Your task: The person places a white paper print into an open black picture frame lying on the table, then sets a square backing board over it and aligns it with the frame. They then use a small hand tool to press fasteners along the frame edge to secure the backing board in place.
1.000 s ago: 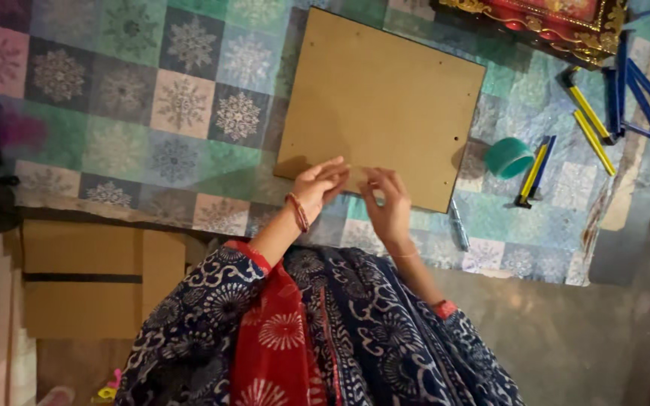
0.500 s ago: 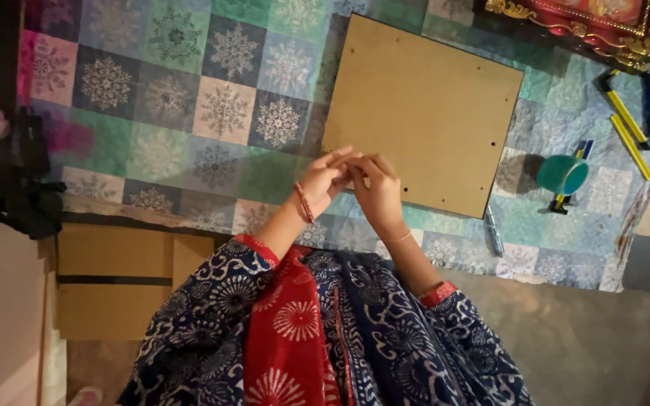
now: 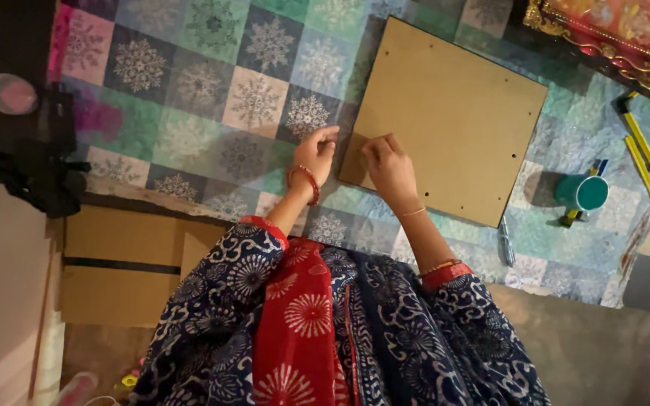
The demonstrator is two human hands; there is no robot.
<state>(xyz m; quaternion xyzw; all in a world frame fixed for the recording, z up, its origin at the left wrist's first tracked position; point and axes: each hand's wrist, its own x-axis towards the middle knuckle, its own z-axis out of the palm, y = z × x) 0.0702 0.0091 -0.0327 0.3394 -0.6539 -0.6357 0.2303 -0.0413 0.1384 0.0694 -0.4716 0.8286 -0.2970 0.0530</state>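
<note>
You had both hands at the near left corner of the brown board [image 3: 449, 120], which lay flat and slightly turned on the patterned cloth [image 3: 189, 98] covering the table. Your right hand [image 3: 390, 171] rested on the board's corner with the fingers curled down onto it, pressing or pinching at the edge; the view was too dim to tell whether anything small sat between the fingertips. Your left hand [image 3: 314, 155] hovered just beside that corner, over the cloth, fingers loosely bent toward the right hand and closed on nothing that showed. A red bangle [image 3: 306, 180] circled the left wrist.

The board showed small holes along its edges. To its right stood a teal cup [image 3: 585, 192], with a blue and yellow pen [image 3: 587, 192] lying behind it. Near the board's lower right corner lay a slim metal tool [image 3: 506, 242]. More yellow and blue pens [image 3: 641, 146] lay further right, and an ornate gilt frame [image 3: 611, 37] sat at the top right. At the far left a pink round lid [image 3: 10, 93] rested on a dark surface, and cardboard boxes [image 3: 122, 263] stood below the table edge
</note>
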